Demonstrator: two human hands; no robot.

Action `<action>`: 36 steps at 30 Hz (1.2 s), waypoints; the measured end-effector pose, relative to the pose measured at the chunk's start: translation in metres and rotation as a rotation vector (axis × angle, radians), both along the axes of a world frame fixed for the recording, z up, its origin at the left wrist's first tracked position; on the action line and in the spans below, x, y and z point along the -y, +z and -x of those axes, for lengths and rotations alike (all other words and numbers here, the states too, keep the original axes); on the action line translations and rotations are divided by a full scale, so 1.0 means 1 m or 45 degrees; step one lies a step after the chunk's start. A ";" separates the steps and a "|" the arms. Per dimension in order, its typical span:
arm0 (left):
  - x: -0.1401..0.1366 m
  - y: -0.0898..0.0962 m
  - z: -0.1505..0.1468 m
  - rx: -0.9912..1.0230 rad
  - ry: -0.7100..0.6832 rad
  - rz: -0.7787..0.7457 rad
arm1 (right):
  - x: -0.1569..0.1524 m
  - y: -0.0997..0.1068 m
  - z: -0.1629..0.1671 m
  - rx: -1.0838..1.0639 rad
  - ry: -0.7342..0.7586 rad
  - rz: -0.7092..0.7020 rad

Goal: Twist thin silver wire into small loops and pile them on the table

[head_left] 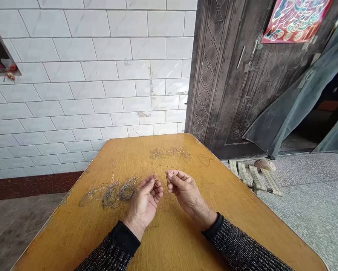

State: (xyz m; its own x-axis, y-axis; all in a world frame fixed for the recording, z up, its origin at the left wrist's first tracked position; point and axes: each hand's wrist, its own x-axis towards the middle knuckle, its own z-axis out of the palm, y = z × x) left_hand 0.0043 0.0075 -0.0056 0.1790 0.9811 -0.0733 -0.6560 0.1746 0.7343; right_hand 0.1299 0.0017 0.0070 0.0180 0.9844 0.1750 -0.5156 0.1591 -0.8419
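Note:
Above the middle of the wooden table (169, 241), my left hand (147, 199) and my right hand (185, 192) are close together, thumbs and forefingers pinched. A thin wire (165, 166) arcs up from between them, and both hands appear to grip it; its ends are hidden by my fingers. Just left of my left hand lie loose coils of grey wire (110, 195), some strands sticking up. Farther back sits a row of thin wire loops (170, 151), beyond my fingertips.
A single bent wire (205, 160) lies near the table's right edge. White wall tiles (115, 90) and a dark carved door (222, 75) stand behind the table. On the floor at right is a strapped folding stool (253, 177), near a hanging curtain (293, 101).

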 end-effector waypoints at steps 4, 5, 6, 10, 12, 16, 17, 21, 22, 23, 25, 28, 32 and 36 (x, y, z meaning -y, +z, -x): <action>0.002 0.003 0.003 -0.233 -0.029 -0.134 | 0.001 0.002 -0.007 0.328 -0.013 -0.064; 0.003 0.004 0.003 -0.302 -0.020 -0.188 | 0.002 0.004 -0.010 0.417 -0.015 -0.100; 0.003 0.005 0.004 -0.364 -0.003 -0.234 | 0.002 0.005 -0.012 0.506 -0.011 -0.131; 0.005 0.008 0.003 -0.564 -0.031 -0.340 | 0.003 0.010 -0.019 0.759 -0.003 -0.173; 0.006 0.010 0.003 -0.614 -0.026 -0.357 | 0.002 0.011 -0.020 0.826 0.007 -0.168; 0.008 0.013 0.002 -0.710 0.015 -0.406 | 0.000 0.008 -0.021 0.895 -0.014 -0.179; 0.008 0.014 0.002 -0.725 0.024 -0.419 | 0.000 0.007 -0.020 0.902 -0.027 -0.177; 0.008 0.016 0.001 -0.786 0.055 -0.444 | -0.001 0.005 -0.019 0.920 -0.065 -0.163; 0.007 0.015 0.001 -0.802 0.060 -0.452 | -0.001 0.005 -0.019 0.925 -0.066 -0.167; 0.007 0.015 0.001 -0.817 0.060 -0.462 | 0.000 0.004 -0.019 0.929 -0.065 -0.172; 0.006 0.014 0.002 -0.844 0.057 -0.491 | 0.000 0.003 -0.020 0.931 -0.058 -0.185; 0.005 0.012 0.002 -0.867 0.055 -0.524 | 0.000 0.003 -0.020 0.928 -0.046 -0.200; 0.005 0.012 0.003 -0.887 0.055 -0.544 | 0.000 0.003 -0.020 0.970 -0.048 -0.200; 0.005 0.012 0.003 -0.914 0.066 -0.547 | 0.001 0.003 -0.019 1.008 -0.052 -0.185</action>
State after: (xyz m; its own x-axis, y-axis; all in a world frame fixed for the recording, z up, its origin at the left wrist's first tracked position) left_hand 0.0013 0.0024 0.0065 0.1855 0.9555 0.2294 -0.0035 -0.2328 0.9725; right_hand 0.1485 0.0012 0.0102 -0.1293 0.9522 0.2769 0.2344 0.3007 -0.9245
